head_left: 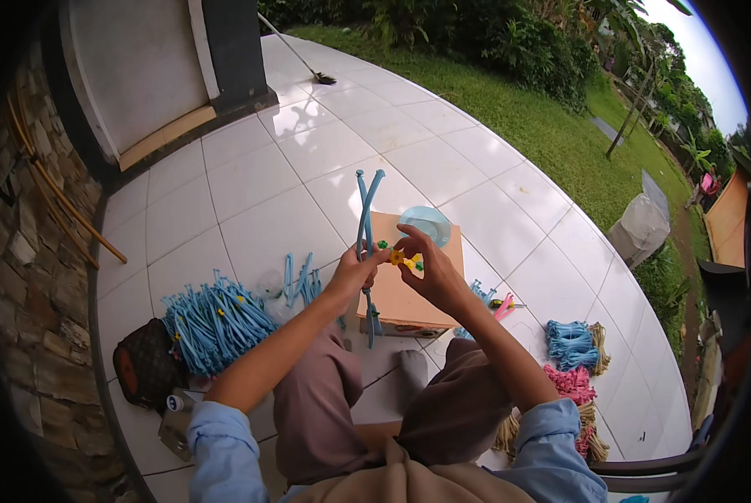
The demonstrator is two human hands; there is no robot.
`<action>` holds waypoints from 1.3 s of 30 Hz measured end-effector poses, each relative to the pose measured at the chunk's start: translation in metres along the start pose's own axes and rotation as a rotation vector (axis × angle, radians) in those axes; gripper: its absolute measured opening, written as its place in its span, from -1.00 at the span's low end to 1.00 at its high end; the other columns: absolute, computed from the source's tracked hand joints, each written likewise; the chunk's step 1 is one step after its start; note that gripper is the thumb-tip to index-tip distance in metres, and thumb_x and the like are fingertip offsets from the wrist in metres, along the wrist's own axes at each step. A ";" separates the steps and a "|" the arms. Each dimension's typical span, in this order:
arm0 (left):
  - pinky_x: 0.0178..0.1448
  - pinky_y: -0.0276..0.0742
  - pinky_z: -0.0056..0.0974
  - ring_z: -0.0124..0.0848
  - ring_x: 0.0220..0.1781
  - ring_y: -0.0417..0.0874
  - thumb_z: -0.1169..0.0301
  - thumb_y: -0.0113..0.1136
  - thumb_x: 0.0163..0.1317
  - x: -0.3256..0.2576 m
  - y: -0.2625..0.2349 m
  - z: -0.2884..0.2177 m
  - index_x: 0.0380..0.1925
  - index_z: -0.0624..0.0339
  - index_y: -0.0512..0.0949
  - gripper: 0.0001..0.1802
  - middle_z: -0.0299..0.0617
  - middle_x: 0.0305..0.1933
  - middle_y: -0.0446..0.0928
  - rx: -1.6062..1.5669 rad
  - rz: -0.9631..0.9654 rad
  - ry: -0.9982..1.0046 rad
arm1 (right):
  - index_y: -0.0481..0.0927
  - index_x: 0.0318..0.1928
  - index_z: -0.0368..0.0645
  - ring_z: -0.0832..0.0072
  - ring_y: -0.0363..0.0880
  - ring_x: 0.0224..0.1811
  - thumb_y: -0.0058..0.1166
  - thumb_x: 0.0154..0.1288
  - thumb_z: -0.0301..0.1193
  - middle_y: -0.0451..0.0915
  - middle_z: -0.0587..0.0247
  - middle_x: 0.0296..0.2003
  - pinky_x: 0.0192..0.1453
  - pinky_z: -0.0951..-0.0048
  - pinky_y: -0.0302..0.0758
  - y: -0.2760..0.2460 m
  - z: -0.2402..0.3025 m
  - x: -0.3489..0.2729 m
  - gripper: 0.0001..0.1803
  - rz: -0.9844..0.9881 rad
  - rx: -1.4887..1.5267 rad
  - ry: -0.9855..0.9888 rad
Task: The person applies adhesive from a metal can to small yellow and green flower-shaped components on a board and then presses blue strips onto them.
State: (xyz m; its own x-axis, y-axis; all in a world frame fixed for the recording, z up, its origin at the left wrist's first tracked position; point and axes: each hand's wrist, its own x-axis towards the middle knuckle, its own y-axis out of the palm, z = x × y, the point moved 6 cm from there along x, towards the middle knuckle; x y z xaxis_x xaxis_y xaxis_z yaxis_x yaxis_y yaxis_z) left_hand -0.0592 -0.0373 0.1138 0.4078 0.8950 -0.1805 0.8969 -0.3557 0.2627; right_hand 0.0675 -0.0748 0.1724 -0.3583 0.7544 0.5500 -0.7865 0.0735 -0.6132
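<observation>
Left hand point(354, 270) fingers pinching long blue plastic strips point(365, 226), right hand point(430, 272) fingers pinching small yellow flower piece point(399, 257), above cardboard box point(409, 293) carrying pale blue bowl point(426, 223), contents unclear

A white tiled floor point(325, 151) carries everything. Directly beneath the grip sits a cardboard box point(409, 293) with a pale blue dish point(426, 223) on top. Left of the grip lies a heap of blue plastic pieces point(212, 323), a brown bag point(145, 365) beyond it. Right of the grip lie blue point(570, 341) and pink bundles point(571, 382).
</observation>
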 end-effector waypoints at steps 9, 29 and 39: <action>-0.63 -0.03 -0.51 -0.71 -0.75 0.07 0.30 0.19 0.16 -0.001 -0.001 -0.003 -0.37 0.02 0.31 -0.78 -0.53 -0.72 0.14 -0.045 0.012 0.073 | 0.18 0.19 -0.12 0.27 0.46 -0.17 0.09 0.02 -0.66 0.43 0.10 -0.22 -0.08 0.37 0.46 -0.003 0.013 0.001 -0.32 0.000 -0.012 -0.052; -0.45 0.10 -0.56 -0.68 -0.59 0.14 0.30 -0.03 0.27 -0.031 0.016 -0.029 -0.01 0.15 0.37 -0.68 -0.48 -0.62 0.14 -0.172 0.280 0.025 | 0.14 0.17 -0.19 0.51 0.55 -0.25 0.16 0.07 -0.64 0.54 0.21 -0.38 -0.06 0.47 0.48 -0.034 0.028 0.008 -0.33 -0.286 0.466 0.060; -0.44 0.31 -0.56 -0.67 -0.50 0.38 0.50 0.08 0.20 -0.029 -0.004 -0.034 -0.13 0.26 0.37 -0.76 -0.31 -0.34 0.38 0.275 -0.184 0.399 | 0.14 0.16 -0.18 0.57 0.54 -0.29 0.18 0.07 -0.63 0.54 0.20 -0.40 -0.12 0.52 0.49 -0.036 0.018 0.012 -0.33 -0.312 0.682 0.352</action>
State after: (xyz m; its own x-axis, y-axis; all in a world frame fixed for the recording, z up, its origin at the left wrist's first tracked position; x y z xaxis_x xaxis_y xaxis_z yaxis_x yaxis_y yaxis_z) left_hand -0.0803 -0.0533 0.1504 0.1900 0.9633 0.1895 0.9814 -0.1921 -0.0077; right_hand 0.0830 -0.0799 0.2114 0.0164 0.9333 0.3588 -0.9968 -0.0129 0.0791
